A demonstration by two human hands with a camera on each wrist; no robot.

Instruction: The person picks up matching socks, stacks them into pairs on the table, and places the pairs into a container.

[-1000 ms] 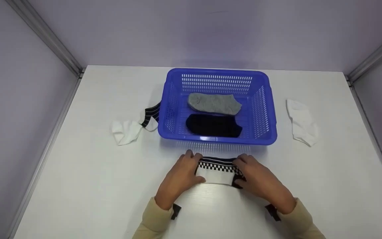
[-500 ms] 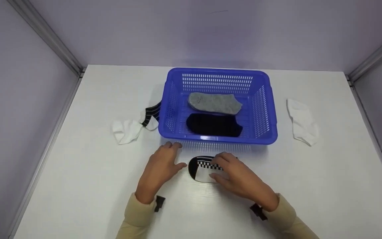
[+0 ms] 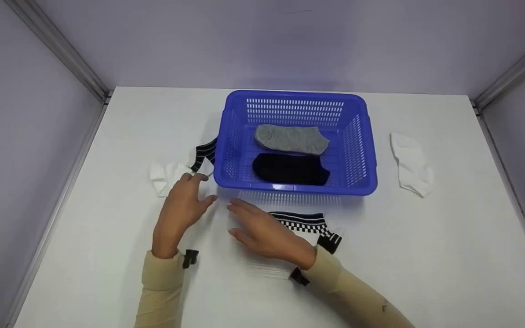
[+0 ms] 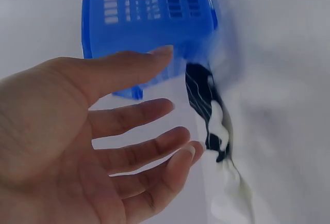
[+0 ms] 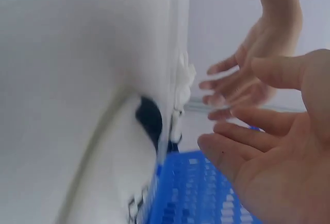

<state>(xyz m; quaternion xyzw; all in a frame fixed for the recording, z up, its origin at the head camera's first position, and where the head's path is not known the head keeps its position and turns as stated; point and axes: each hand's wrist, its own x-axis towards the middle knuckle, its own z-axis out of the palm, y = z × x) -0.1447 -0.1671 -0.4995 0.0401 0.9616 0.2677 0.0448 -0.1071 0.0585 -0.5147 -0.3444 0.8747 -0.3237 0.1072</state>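
Observation:
My left hand (image 3: 180, 209) is over the table's left side, nearest a crumpled white sock with a black striped cuff (image 4: 201, 92); its fingers are spread and hold nothing. My right hand (image 3: 267, 230), fingers extended and nothing in them, hovers above a checkered black-and-white sock (image 3: 306, 223) lying flat in front of the basket. Hand and wrist hide much of that sock in the head view. The blue plastic basket (image 3: 294, 187) holds a grey sock (image 3: 292, 139) and a black sock (image 3: 290, 169), laid side by side.
On the table's right lies a white sock (image 3: 410, 164). Part of the striped sock at left is hidden behind the basket's side. Pale walls (image 3: 299, 45) enclose the white table (image 3: 454, 255) at the back and both sides.
Both hands have let go of the checkered sock, the left first. My left hand has moved left toward the crumpled socks, and my right hand has shifted left as well.

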